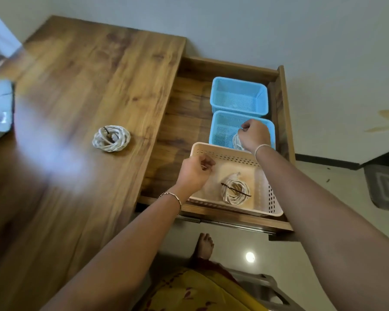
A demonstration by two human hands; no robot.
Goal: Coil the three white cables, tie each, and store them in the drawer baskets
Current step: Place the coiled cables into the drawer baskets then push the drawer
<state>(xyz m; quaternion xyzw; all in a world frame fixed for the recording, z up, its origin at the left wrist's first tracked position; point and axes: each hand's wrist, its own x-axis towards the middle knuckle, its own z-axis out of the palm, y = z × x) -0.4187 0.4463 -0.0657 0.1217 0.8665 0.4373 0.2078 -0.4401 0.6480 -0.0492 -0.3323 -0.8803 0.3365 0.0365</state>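
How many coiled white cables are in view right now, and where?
3. First coil lies on the desk top; second coil lies in the beige basket; third coil sits in the nearer blue basket, partly hidden under the right hand holding it.

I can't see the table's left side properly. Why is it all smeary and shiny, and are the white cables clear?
Head view: the desk is blurred on its left, with pale glare; the desk cable and the stowed cable in the beige basket look sharp; a bright spot glares on the floor.
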